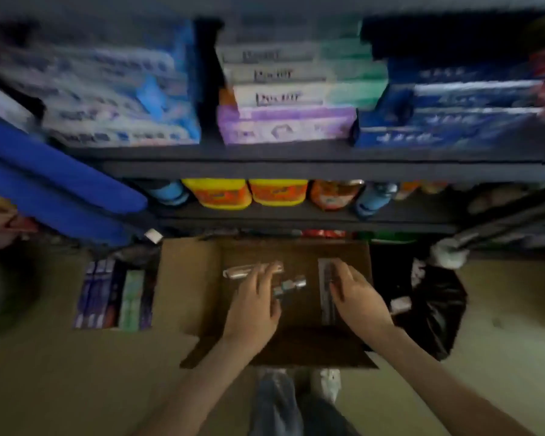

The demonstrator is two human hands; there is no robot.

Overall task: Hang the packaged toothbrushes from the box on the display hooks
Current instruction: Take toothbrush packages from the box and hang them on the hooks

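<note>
Left hand (254,297) partly hides a blurred toothbrush pack (291,284).

The tan floor (44,388) carries an open brown cardboard box (186,284), a row of purple and green cartons (117,297) to its left and a black plastic bag (438,309) to its right

The cardboard box (189,278) is open on top, and the left hand (255,297) and right hand (356,294) reach in from 6 o'clock. Shelf edges (296,169) stand just beyond it at 12. A black bag (434,306) crowds 3 o'clock, a smaller box of packs (114,294) sits at 9, and blue rolls (60,177) jut in at 10.
</note>
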